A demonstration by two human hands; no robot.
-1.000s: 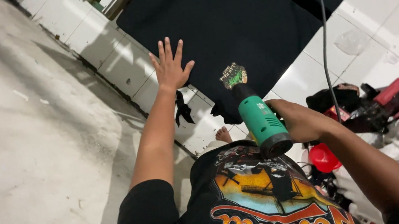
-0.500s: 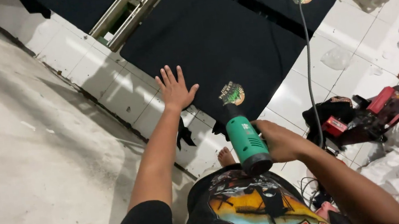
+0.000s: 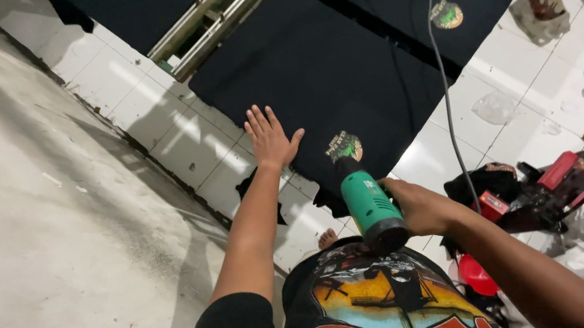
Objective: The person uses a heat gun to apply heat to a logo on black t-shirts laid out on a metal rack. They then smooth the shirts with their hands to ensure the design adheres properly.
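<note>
The left hand [image 3: 269, 137] lies flat with fingers spread, released, pressing the near edge of a black shirt [image 3: 312, 81] laid on the tiled floor [image 3: 179, 136]. To its right, the right hand [image 3: 421, 206] is clenched around a green heat gun [image 3: 368, 203], whose nozzle points at the small round print [image 3: 345, 146] on the shirt.

Green heat gun [image 3: 370, 203]; black cloth [image 3: 325, 72]; white tiles [image 3: 179, 136].

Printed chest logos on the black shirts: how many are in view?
2. One logo lies just ahead of the green heat gun nozzle; the other logo lies on the farther shirt, upper right. Others may be out of frame.
</note>
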